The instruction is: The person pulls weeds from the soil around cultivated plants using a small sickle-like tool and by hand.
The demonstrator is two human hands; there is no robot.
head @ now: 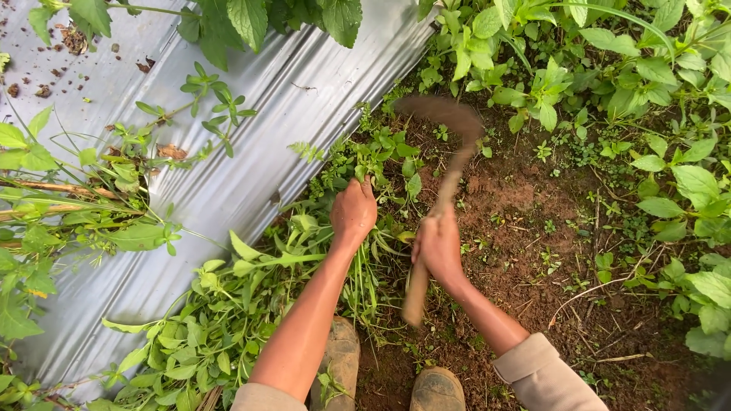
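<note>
Gripping a clump of green leafy weeds (373,164), left hand (353,212) is clenched, arm reaching forward. Right hand (438,245) is clenched mid-handle on a motion-blurred wooden-handled curved sickle (445,144). Long axis runs near-vertical, blade end pointing up and away, handle butt toward the boots (435,390). Silver plastic mulch sheet (251,167) borders the left; bare brown soil (533,221) lies open on the right.

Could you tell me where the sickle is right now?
The sickle is centre-frame, gripped by the right hand, its blurred blade above bare soil.
</note>
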